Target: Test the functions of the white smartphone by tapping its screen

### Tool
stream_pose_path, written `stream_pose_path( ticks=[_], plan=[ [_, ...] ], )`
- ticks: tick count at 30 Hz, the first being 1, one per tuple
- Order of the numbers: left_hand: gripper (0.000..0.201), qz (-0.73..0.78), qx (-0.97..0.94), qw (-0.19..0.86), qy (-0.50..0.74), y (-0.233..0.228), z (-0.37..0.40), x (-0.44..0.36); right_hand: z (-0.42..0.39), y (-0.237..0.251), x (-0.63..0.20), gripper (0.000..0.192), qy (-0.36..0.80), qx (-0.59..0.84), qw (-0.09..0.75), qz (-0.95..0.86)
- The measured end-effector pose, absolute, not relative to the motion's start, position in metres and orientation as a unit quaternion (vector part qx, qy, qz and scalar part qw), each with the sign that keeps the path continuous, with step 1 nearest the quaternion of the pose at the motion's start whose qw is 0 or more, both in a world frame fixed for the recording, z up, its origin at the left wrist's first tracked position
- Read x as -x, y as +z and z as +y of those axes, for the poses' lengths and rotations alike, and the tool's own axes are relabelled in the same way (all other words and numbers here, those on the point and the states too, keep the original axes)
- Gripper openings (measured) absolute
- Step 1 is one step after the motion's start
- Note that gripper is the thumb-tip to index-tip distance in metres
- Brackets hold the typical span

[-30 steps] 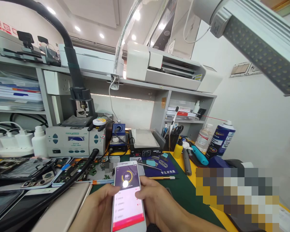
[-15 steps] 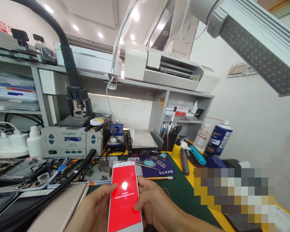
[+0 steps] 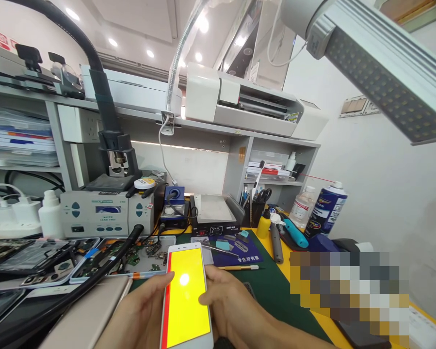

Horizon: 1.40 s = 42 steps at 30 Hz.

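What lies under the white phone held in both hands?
Under the phone, both hands and green mat show; the phone's back and the mat beneath are covered.

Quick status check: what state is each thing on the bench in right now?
White smartphone: screen lit yellow, red strip at left edge, held in both hands.
Left hand: thumb on screen edge.
Right hand: gripping phone's right side.
Blue spray can: upright, capped.
Grey LED lamp: unlit.

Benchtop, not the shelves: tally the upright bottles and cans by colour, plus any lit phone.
White bottle: 1
Yellow bottle: 1
Clear bottle: 1
Blue spray can: 1
Lit phone, yellow screen, held between left hand and right hand: 1
Total: 5
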<state>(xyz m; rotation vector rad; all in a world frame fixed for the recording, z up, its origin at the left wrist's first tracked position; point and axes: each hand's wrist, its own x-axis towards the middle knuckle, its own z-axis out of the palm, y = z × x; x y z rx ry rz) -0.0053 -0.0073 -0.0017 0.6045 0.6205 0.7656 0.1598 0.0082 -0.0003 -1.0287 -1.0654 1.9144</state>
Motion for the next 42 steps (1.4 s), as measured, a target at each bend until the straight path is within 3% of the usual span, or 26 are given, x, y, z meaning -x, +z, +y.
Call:
stream_pose_path(
  ticks=[14, 22, 37, 42],
  plan=[
    [0.064, 0.311, -0.292, 0.829, 0.362, 0.001, -0.006, 0.004, 0.008, -0.002, -0.155, 0.060, 0.697, 0.418, 0.374, -0.446],
    [0.065, 0.258, -0.273, 0.853, 0.363, -0.003, -0.004, 0.007, 0.015, -0.012, -0.159, 0.071, 0.725, 0.396, 0.375, -0.420],
    [0.062, 0.237, -0.256, 0.888, 0.299, 0.008, -0.002, 0.014, 0.014, -0.013, -0.156, 0.060, 0.714, 0.399, 0.386, -0.427],
    [0.062, 0.239, -0.262, 0.873, 0.334, 0.006, -0.003, 0.011, 0.010, -0.005, -0.153, 0.058, 0.688, 0.397, 0.382, -0.473]
  ],
)
